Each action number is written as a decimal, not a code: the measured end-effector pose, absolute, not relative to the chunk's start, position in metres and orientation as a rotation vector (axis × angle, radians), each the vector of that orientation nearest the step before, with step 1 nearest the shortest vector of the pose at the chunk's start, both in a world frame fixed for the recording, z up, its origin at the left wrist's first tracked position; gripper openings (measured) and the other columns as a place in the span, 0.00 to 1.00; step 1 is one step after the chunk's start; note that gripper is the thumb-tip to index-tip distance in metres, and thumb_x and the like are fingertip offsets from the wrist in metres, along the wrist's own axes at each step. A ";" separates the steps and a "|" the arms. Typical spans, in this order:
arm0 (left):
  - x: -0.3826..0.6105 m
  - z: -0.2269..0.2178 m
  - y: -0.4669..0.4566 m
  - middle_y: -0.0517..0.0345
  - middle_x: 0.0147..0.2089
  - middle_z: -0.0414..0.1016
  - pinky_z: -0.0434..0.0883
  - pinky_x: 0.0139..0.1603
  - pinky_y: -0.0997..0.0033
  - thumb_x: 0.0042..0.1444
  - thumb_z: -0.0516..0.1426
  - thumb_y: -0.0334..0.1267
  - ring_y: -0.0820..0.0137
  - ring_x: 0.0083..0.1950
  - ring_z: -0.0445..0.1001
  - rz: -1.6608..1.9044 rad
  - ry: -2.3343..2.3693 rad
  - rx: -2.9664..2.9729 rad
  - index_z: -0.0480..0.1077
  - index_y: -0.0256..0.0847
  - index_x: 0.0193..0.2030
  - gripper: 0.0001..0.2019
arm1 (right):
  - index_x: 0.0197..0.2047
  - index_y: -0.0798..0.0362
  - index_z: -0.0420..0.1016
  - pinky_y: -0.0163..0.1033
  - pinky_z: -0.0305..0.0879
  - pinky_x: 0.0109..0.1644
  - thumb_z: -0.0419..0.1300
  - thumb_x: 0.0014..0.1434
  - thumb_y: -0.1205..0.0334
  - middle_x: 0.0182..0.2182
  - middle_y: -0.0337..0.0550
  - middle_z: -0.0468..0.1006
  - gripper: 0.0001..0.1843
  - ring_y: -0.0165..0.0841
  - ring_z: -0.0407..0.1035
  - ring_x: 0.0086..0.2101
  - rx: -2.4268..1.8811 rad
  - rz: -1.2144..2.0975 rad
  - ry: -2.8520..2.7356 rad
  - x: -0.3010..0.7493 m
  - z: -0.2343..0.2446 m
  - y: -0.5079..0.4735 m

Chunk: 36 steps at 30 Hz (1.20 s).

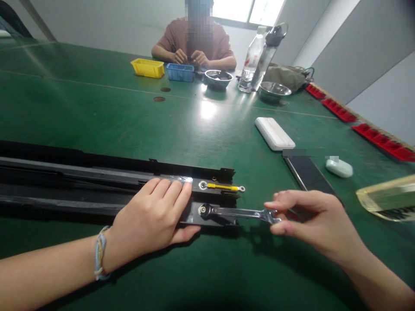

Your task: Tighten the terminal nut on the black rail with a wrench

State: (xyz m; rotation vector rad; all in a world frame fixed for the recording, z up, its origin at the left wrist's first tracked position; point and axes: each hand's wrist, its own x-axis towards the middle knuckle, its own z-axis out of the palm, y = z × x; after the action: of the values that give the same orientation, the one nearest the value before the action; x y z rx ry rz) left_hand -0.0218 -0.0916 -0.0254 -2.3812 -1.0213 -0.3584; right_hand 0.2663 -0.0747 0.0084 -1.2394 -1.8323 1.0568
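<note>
Two long black metal channels (106, 207) lie side by side, reaching in from the left. My left hand (155, 211) is closed over the nearer one, fingers on its far side and thumb along its near edge. A silver combination wrench (238, 212) has its ring end around a nut (203, 210) near that channel's right end. Between thumb and fingers, my right hand (311, 220) holds the wrench's open end. On the farther channel, a short yellow wire with ring terminals (225, 187) is attached at its left end; its right end sticks out past the edge.
Beyond the wrench lie a white power bank (275, 134), a dark phone (309, 175) and a pale small case (339, 167). Across the green table (106, 116) a person sits behind yellow (147, 69) and blue (180, 73) bins, metal bowls (218, 80) and bottles (251, 65). Red trays (382, 140) line the right edge.
</note>
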 end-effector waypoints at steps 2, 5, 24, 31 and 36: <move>-0.021 -0.026 -0.092 0.44 0.34 0.75 0.69 0.34 0.59 0.61 0.46 0.55 0.57 0.32 0.71 -0.356 -1.019 -2.380 0.73 0.27 0.44 0.29 | 0.24 0.49 0.83 0.36 0.73 0.26 0.76 0.39 0.50 0.22 0.43 0.83 0.13 0.37 0.76 0.24 -1.309 1.056 -1.768 0.267 0.007 -0.072; -0.021 -0.026 -0.092 0.44 0.35 0.75 0.69 0.34 0.58 0.61 0.46 0.55 0.57 0.33 0.71 -0.352 -1.020 -2.382 0.73 0.27 0.44 0.29 | 0.26 0.48 0.85 0.39 0.75 0.29 0.76 0.39 0.51 0.29 0.46 0.86 0.13 0.41 0.79 0.28 -1.388 1.087 -1.664 0.266 0.006 -0.068; -0.035 -0.025 -0.095 0.43 0.36 0.76 0.68 0.33 0.59 0.62 0.45 0.55 0.57 0.34 0.73 -0.361 -1.025 -2.381 0.73 0.27 0.45 0.29 | 0.28 0.50 0.83 0.32 0.62 0.24 0.77 0.39 0.61 0.19 0.37 0.75 0.11 0.28 0.66 0.21 -1.096 1.439 -1.618 0.263 -0.003 -0.067; -0.031 -0.027 -0.092 0.43 0.35 0.75 0.68 0.34 0.59 0.62 0.45 0.56 0.58 0.33 0.71 -0.364 -1.019 -2.388 0.73 0.27 0.44 0.30 | 0.27 0.52 0.78 0.34 0.59 0.25 0.77 0.40 0.59 0.18 0.34 0.70 0.14 0.28 0.64 0.21 -1.000 1.476 -1.717 0.264 -0.004 -0.074; -0.028 -0.029 -0.091 0.43 0.35 0.75 0.67 0.34 0.59 0.61 0.46 0.56 0.59 0.33 0.71 -0.353 -1.015 -2.386 0.73 0.27 0.45 0.30 | 0.25 0.53 0.78 0.33 0.61 0.23 0.77 0.39 0.60 0.17 0.35 0.70 0.14 0.28 0.64 0.20 -1.101 1.406 -1.661 0.265 -0.003 -0.069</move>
State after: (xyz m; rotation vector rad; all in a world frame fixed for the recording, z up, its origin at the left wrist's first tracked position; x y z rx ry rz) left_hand -0.0279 -0.0912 -0.0290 -2.3864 -1.0146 -0.3528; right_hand 0.2651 -0.0691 -0.0027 -1.1013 -1.6609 1.4056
